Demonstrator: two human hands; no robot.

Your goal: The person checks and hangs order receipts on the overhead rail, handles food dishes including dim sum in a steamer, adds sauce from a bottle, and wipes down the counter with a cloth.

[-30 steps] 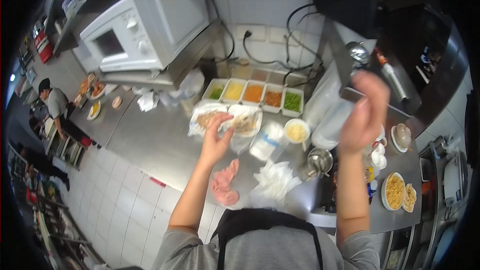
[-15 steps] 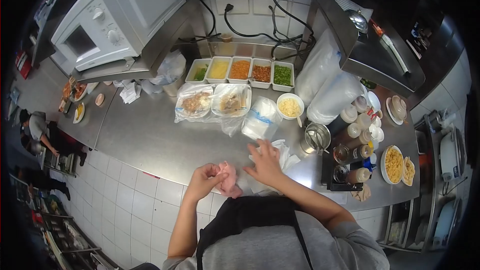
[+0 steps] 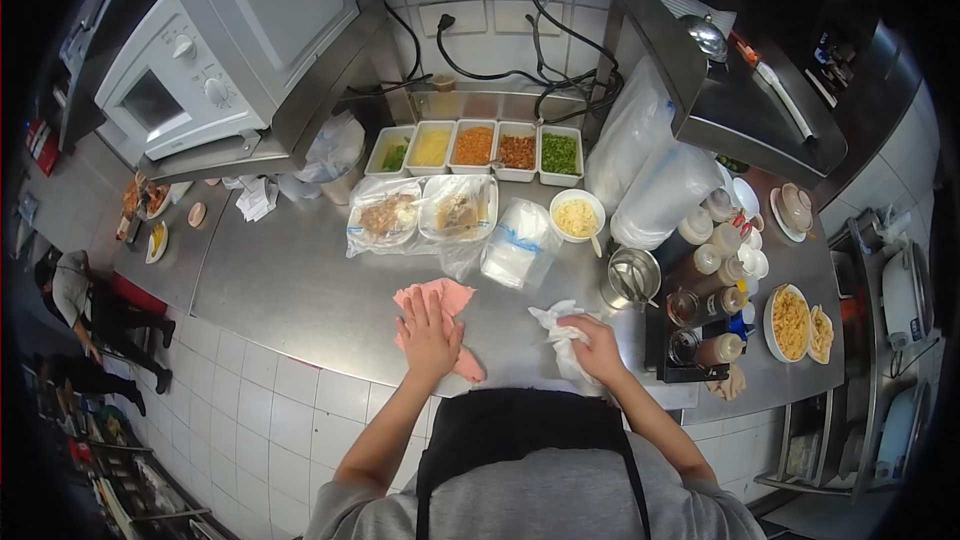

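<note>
On the steel counter [image 3: 290, 280], my left hand [image 3: 430, 340] lies flat with its fingers stretched over a pink cloth [image 3: 448, 295]. The cloth shows above and to the right of the hand. My right hand [image 3: 597, 348] is closed round a crumpled white cloth [image 3: 562, 328], which hangs out to the left of the fingers. Beyond the hands are two bagged food trays [image 3: 420, 212], a zip bag of white stuff [image 3: 521, 243] and a white bowl of grated food [image 3: 577, 215] with a handle sticking out.
Five tubs of chopped ingredients [image 3: 473, 146] line the back. At right stand a steel pot [image 3: 631, 278], sauce bottles [image 3: 706, 260], plastic bag rolls [image 3: 665, 195] and a bowl of yellow food [image 3: 788, 323]. A microwave [image 3: 225, 45] sits on the left shelf. Two people [image 3: 78, 300] stand far left.
My left hand has gone from pinching the pink cloth to lying flat on it, with the cloth spread farther up the counter. My right hand has moved right and closed on the white cloth.
</note>
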